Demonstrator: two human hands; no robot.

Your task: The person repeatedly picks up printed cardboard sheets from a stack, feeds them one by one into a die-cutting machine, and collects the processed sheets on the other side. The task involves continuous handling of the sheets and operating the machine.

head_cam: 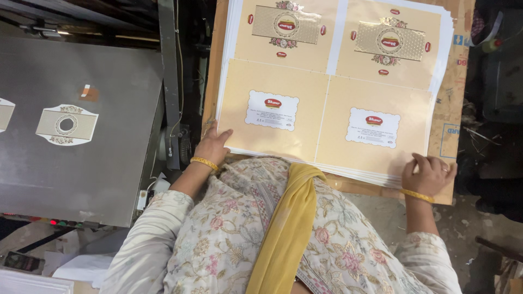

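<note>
A thick stack of cream printed sheets (305, 98) lies on a brown cardboard base (448, 109) in front of me. Each sheet carries two white labels with red ovals and two gold patterned panels. My left hand (211, 146) rests on the near left corner of the stack, fingers spread on the top sheet. At the near right corner, my right hand (427, 174) presses on the stack's edge with its fingers curled over the sheets. Both wrists wear a gold bangle. My floral tunic and yellow scarf (286, 228) hide the near edge between the hands.
A grey metal machine bed (81, 174) stands to the left with a die-cut cream blank (66, 125) lying on it. A dark gap with metal framing (169, 81) separates it from the stack. Dark clutter sits at the right; bare floor (463, 223) lies below.
</note>
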